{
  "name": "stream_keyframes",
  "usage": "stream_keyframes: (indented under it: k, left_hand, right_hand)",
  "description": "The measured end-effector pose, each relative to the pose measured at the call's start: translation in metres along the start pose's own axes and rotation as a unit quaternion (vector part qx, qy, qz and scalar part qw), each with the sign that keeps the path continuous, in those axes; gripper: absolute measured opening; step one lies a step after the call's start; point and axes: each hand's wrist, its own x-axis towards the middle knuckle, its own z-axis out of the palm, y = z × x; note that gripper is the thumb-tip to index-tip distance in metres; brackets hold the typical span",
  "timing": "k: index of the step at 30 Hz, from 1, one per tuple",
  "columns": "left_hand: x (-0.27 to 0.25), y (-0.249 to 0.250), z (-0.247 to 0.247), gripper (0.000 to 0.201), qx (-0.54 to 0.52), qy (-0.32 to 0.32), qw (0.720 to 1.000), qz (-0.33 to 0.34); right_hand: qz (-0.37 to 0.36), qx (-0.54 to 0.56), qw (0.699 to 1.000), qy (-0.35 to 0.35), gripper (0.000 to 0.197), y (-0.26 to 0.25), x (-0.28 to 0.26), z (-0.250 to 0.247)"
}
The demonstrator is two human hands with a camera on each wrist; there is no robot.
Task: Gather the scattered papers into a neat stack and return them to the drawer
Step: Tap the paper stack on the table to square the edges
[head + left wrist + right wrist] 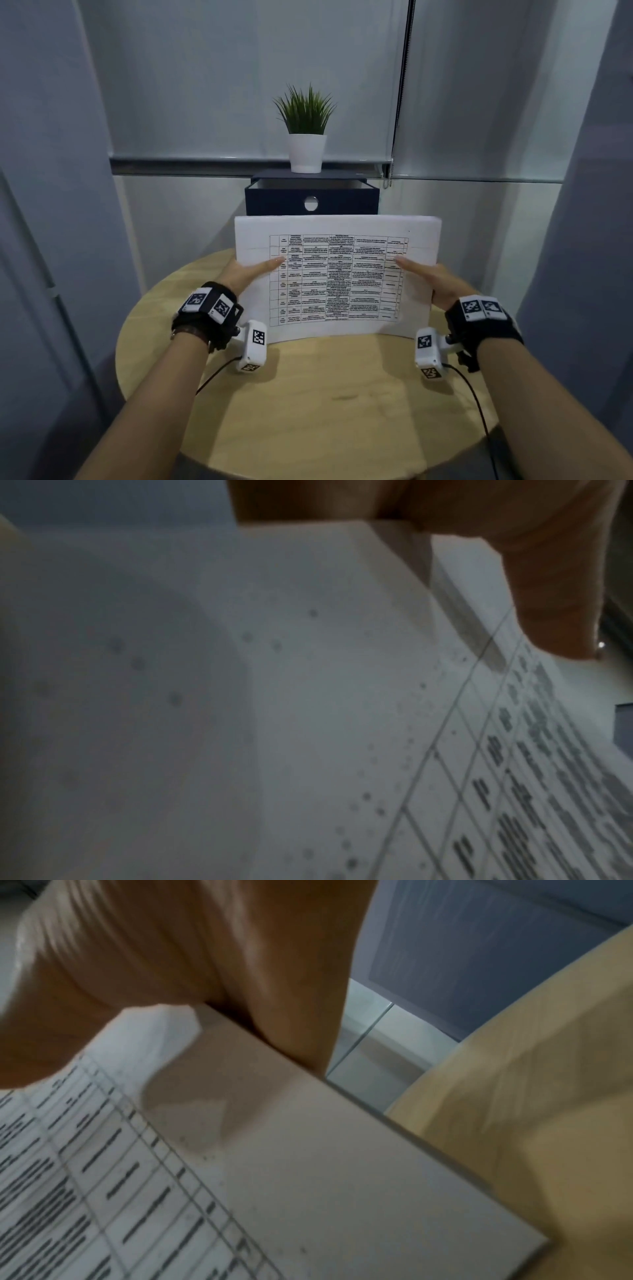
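Note:
A stack of white papers [337,274] with a printed table on top stands on its lower edge on the round wooden table [308,404], tilted back. My left hand [250,270] grips its left side, thumb lying over the front sheet, fingers hidden behind. My right hand [431,274] grips the right side the same way. The left wrist view shows the papers [308,696] close up under my thumb [555,588]. The right wrist view shows the papers [274,1191] with the thumb above and a finger [301,993] at the edge. Behind stands the dark blue drawer [311,200], pulled open.
A potted green plant [306,130] in a white pot stands on the drawer unit. Grey walls close in on both sides, with a window blind [239,85] behind. Cables [476,404] trail from the wrist cameras across the table top.

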Motion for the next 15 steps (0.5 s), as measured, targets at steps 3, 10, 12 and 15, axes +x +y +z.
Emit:
stream_keyframes:
  k: [3,10,12,15]
  left_hand:
    - [-0.002,0.002,0.001,0.067,0.004,-0.023,1.0,0.004]
    - [-0.002,-0.001,0.004,0.042,-0.022,0.067,0.997,0.0]
    - [-0.003,-0.003,-0.001,0.037,-0.027,0.067,0.997,0.008]
    - [0.0,-0.006,-0.007,0.056,-0.077,0.068,0.995,0.012]
  right_hand:
    - [0.012,-0.002,1.0,-0.01,0.094,0.002,-0.001,0.006]
    - [0.038,-0.028,0.999,-0.016,0.081,0.005,-0.004,0.005]
    - [0.044,-0.042,0.998,-0.012,0.064,0.004,-0.01,0.004]
    - [0.064,-0.024,0.998,0.017,0.075,0.001,-0.016,-0.011]
